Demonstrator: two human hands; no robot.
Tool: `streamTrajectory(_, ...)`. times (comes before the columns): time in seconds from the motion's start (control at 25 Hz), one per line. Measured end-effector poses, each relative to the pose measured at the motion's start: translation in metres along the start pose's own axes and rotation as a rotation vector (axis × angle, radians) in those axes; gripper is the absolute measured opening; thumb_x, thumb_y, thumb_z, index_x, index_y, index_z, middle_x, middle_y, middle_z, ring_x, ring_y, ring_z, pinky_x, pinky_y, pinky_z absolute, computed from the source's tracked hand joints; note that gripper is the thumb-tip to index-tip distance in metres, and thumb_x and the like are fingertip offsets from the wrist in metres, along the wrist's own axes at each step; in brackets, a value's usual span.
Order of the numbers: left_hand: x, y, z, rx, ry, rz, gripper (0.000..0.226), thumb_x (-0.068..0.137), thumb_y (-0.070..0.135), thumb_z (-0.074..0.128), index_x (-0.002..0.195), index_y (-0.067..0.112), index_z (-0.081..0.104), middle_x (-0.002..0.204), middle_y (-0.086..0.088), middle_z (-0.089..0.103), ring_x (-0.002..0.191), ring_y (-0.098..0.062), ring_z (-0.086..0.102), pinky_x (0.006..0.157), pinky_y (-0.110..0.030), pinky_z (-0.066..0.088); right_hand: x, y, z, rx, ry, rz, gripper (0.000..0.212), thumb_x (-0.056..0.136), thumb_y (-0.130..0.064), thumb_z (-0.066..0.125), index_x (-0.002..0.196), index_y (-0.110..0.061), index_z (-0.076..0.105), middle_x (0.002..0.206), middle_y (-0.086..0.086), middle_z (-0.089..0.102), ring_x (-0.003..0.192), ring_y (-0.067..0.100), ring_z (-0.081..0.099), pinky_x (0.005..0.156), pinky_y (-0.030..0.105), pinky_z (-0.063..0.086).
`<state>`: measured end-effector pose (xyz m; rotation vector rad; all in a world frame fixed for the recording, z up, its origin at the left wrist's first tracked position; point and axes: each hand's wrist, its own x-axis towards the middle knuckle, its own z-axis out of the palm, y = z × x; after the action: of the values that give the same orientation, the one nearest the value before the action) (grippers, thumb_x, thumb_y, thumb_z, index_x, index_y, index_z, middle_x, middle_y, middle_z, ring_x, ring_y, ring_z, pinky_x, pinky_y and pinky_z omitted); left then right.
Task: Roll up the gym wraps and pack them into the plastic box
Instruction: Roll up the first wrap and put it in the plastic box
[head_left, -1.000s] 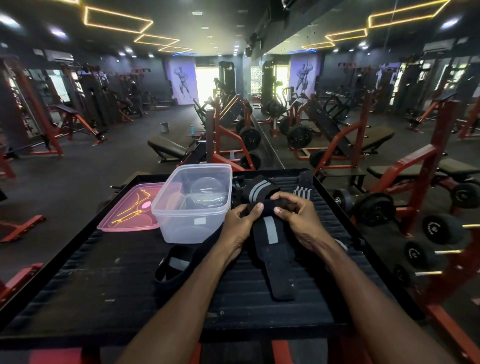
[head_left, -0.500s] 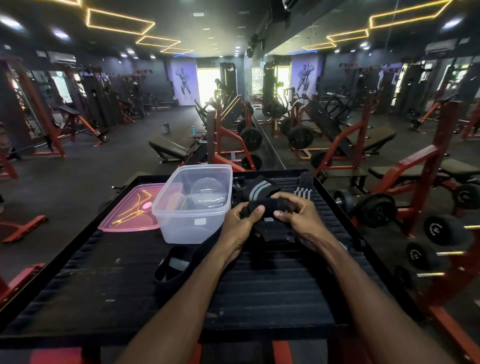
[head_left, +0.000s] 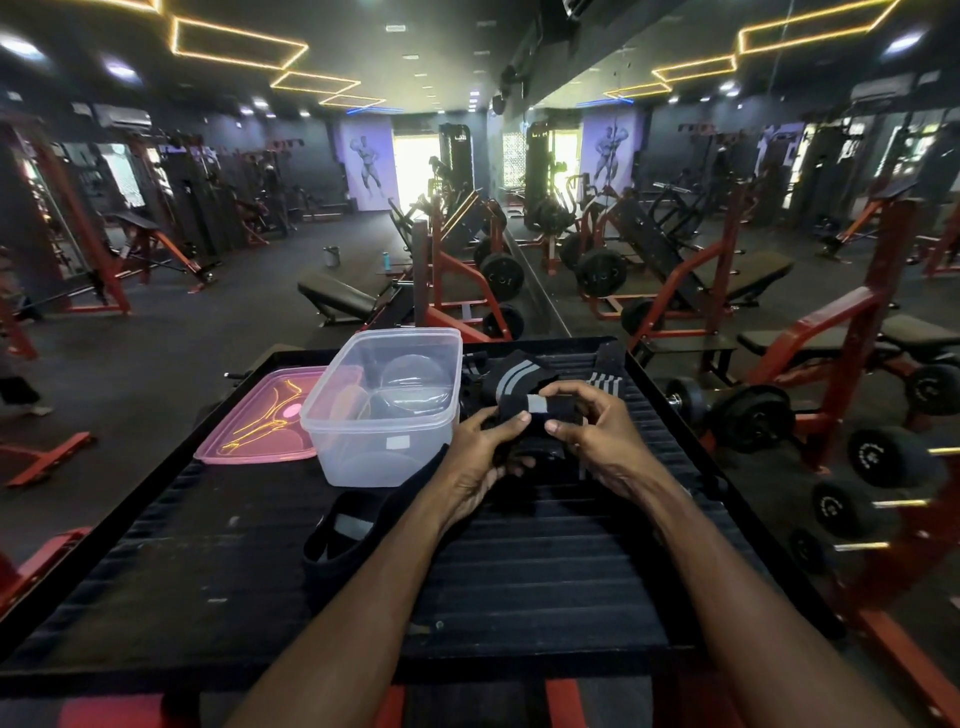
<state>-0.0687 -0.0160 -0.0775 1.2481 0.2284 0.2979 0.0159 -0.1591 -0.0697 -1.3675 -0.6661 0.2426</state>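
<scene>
Hands at frame centre: left hand (head_left: 480, 457) and right hand (head_left: 597, 434) both pinch one rolled black wrap (head_left: 535, 415).
One clear plastic box (head_left: 384, 410) stands open just left of them, one pink lid (head_left: 260, 421) beside it. Lower left lies one loose wrap (head_left: 345, 535); behind, perhaps two more striped wraps (head_left: 514, 379), heaped and hard to count, on the black platform (head_left: 519, 587).

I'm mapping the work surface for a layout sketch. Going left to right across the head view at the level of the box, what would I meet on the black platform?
pink lid → clear plastic box → left hand → rolled wrap held between both hands → right hand
</scene>
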Motion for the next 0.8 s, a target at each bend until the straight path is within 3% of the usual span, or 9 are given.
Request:
streamTrajectory(0.08,0.001,-0.002,-0.001,-0.024,0.003,0.003,0.033,0.091,0.016,0.069,0.119,0.002,0.065,0.108,-0.021,0.072,0.090,-0.031,0.073,0.070,-0.038,0.062,0.000,0.001,0.001,-0.023,-0.016,0.000,0.048,0.073,0.025,0.063,0.094,-0.017,0.071,0.100,0.000,0.072,0.094,0.013,0.066,0.075,0.024,0.053)
streamTrajectory(0.2,0.006,-0.006,-0.005,0.060,0.062,0.092,0.022,0.088,0.010,0.072,0.110,0.012,0.073,0.110,-0.018,0.073,0.107,-0.037,0.069,0.095,-0.053,0.055,0.001,0.000,0.001,0.040,-0.020,0.074,0.048,0.073,0.025,0.059,0.093,-0.016,0.073,0.097,0.002,0.071,0.081,0.021,0.059,0.063,0.027,0.047)
streamTrajectory(0.4,0.002,-0.005,-0.004,0.235,0.101,0.233,0.042,0.085,-0.007,0.068,0.103,0.031,0.073,0.106,0.001,0.075,0.106,-0.018,0.068,0.097,-0.036,0.055,-0.002,-0.009,0.006,0.160,-0.001,0.285,0.017,0.097,-0.009,0.062,0.113,-0.005,0.064,0.078,0.006,0.061,0.043,0.006,0.052,0.043,0.021,0.044)
streamTrajectory(0.52,0.002,-0.006,-0.007,0.330,0.069,0.285,0.042,0.085,-0.003,0.070,0.112,0.029,0.072,0.111,0.003,0.074,0.110,-0.016,0.067,0.097,-0.030,0.054,-0.001,-0.005,0.004,0.101,0.001,0.237,0.016,0.096,-0.007,0.062,0.111,-0.002,0.064,0.083,0.007,0.062,0.057,0.008,0.064,0.052,0.026,0.054)
streamTrajectory(0.6,0.003,-0.007,-0.008,0.286,0.036,0.248,0.036,0.082,0.010,0.076,0.114,0.026,0.072,0.114,-0.003,0.073,0.110,-0.023,0.068,0.095,-0.040,0.056,0.000,-0.003,0.002,0.073,0.018,0.193,0.014,0.094,-0.001,0.063,0.107,-0.005,0.067,0.091,0.011,0.065,0.072,0.018,0.069,0.065,0.038,0.061)
streamTrajectory(0.72,0.003,-0.007,-0.008,0.266,0.076,0.218,0.031,0.079,0.032,0.080,0.108,0.023,0.073,0.109,-0.006,0.074,0.105,-0.026,0.070,0.095,-0.051,0.056,-0.001,-0.001,0.003,0.044,0.009,0.158,0.023,0.090,0.008,0.065,0.108,-0.005,0.068,0.094,0.013,0.066,0.080,0.028,0.067,0.078,0.051,0.057)
streamTrajectory(0.8,0.004,-0.009,-0.008,0.311,0.134,0.274,0.026,0.082,0.025,0.079,0.107,0.020,0.072,0.106,-0.004,0.075,0.104,-0.021,0.070,0.098,-0.047,0.054,-0.001,-0.001,0.004,0.064,-0.008,0.151,0.028,0.086,0.011,0.066,0.109,-0.005,0.068,0.094,0.015,0.066,0.081,0.033,0.063,0.075,0.047,0.055)
